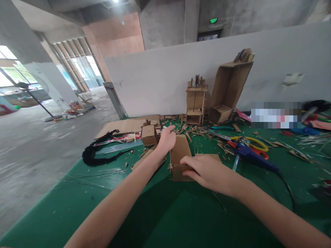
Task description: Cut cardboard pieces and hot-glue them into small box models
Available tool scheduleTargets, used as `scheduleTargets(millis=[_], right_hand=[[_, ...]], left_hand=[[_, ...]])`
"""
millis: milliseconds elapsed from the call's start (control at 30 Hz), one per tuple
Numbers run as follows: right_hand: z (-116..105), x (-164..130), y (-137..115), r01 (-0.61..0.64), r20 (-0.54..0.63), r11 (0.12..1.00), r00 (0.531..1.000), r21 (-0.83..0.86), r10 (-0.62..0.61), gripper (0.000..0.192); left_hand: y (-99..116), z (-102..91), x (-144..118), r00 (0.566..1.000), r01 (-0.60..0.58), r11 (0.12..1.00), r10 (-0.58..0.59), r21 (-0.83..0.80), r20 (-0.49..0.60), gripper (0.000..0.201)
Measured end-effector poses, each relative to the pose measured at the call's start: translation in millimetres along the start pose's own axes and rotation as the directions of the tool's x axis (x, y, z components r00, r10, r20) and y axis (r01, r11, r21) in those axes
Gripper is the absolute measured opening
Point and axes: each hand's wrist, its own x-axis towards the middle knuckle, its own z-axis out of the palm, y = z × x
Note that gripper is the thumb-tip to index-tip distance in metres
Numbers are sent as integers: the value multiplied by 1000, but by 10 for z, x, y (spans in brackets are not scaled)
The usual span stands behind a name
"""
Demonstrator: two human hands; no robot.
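A small folded cardboard box [181,148] stands in front of me on the green table. My right hand [200,168] is closed on its near, lower part, thumb and fingers pinching the edge of the panel. At the far left edge of the same box is my left hand [168,139], its fingers curled against the cardboard and one digit sticking out to the right. Some of the left fingers are hidden behind the hand. Just left of that hand sits a small closed cardboard cube [149,135] with bits on top. A flat cardboard piece [208,157] lies right of the box.
A glue gun [248,156], yellow-handled scissors [254,142] and pliers [222,128] lie to the right. Two tall cardboard structures [195,103] [227,89] stand by the white partition [155,82]. Black yarn [89,156], thin wires [95,177] and cardboard scraps are scattered about.
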Motion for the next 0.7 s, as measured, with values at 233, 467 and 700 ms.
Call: scheduleTargets(millis=[233, 467, 700], right_hand=[[47, -15, 9, -3, -20, 1000, 1000, 5, 3, 8], [87, -28, 31, 5, -60, 1000, 998, 8, -5, 8], [84, -66, 42, -3, -92, 1000, 996, 29, 6, 7]], left_hand=[[-7, 9, -15, 1000, 5, 1000, -6, -22, -9, 48], [-21, 15, -16, 1000, 1, 1000, -1, -22, -10, 48], [-4, 40, -29, 1000, -4, 1000, 4, -8, -5, 49]])
